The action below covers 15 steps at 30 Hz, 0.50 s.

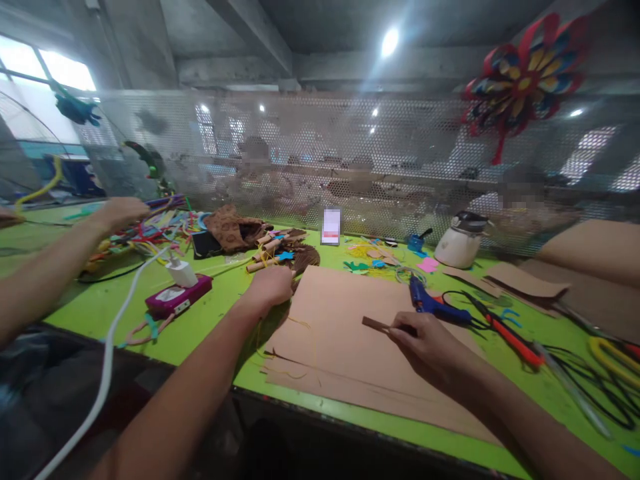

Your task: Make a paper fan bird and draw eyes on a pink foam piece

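Note:
A thin brown paper strip (374, 324) is pinched between the thumb and fingers of my right hand (417, 333). It is held over a large tan cardboard sheet (345, 300) at the table's front edge. My left hand (270, 291) is closed beside the sheet's upper left corner. Its fingertips face away, so what they hold, if anything, is hidden. Just beyond it lie a dark brown corrugated piece (306, 259) and several small paper rolls (267, 250) tied with yellow string. Loose yellow thread (300, 323) trails over the sheet's left side.
A blue glue gun (430, 303) and a red-handled tool (515, 340) lie to the right with black cords. A purple power strip (179, 296) with a white plug sits left. A co-worker's arm (65, 260) reaches in from the left. A kettle-like white pot (457, 243) stands behind.

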Each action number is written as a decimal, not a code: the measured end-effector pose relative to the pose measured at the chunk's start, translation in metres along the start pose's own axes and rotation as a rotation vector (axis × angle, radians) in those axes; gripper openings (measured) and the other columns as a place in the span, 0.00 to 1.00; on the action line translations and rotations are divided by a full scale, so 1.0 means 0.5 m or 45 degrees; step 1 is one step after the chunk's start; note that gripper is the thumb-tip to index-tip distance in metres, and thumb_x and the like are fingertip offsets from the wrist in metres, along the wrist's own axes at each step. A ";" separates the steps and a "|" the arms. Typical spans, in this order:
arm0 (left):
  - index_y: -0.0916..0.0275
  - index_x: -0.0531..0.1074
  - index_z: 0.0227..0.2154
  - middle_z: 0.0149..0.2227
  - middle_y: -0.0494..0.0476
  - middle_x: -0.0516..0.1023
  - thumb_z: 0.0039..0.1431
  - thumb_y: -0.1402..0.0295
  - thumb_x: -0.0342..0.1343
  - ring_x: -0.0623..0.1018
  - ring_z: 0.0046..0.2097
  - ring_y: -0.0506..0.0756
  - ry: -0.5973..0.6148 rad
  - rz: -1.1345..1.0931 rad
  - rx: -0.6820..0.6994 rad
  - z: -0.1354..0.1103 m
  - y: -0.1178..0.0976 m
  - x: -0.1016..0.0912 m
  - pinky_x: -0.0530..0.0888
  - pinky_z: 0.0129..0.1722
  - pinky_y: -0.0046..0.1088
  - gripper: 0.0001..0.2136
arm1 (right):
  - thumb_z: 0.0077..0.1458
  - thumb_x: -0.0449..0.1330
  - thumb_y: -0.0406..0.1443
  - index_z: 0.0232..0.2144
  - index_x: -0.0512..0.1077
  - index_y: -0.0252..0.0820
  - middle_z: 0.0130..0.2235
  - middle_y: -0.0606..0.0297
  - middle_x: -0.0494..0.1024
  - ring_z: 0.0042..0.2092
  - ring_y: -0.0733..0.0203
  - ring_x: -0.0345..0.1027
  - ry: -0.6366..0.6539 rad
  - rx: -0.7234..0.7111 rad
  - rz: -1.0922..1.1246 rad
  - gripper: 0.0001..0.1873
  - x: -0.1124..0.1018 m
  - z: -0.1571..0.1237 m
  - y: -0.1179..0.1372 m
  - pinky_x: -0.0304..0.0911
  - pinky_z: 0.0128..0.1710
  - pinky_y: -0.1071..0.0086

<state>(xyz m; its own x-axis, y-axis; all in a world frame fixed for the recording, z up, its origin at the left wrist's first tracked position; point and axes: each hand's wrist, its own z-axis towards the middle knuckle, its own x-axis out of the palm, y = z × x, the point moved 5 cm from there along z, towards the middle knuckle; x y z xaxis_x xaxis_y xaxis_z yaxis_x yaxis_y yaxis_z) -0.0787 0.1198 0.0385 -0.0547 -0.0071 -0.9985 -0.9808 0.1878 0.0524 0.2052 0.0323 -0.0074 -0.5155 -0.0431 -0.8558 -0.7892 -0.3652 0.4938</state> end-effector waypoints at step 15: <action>0.65 0.75 0.27 0.29 0.65 0.77 0.53 0.73 0.49 0.75 0.34 0.61 -0.277 -0.111 0.007 -0.016 0.018 -0.053 0.65 0.35 0.31 0.09 | 0.58 0.54 0.39 0.25 0.70 0.39 0.26 0.62 0.75 0.28 0.61 0.64 -0.054 0.010 0.024 0.13 0.011 0.001 -0.017 0.55 0.28 0.69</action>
<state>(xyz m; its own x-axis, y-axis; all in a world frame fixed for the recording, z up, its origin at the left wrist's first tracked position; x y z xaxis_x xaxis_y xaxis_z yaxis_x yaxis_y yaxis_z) -0.0878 0.1138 0.0657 0.0725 0.1886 -0.9794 -0.9790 0.2010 -0.0338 0.2088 0.0357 -0.0160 -0.5435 -0.0104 -0.8393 -0.7820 -0.3571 0.5108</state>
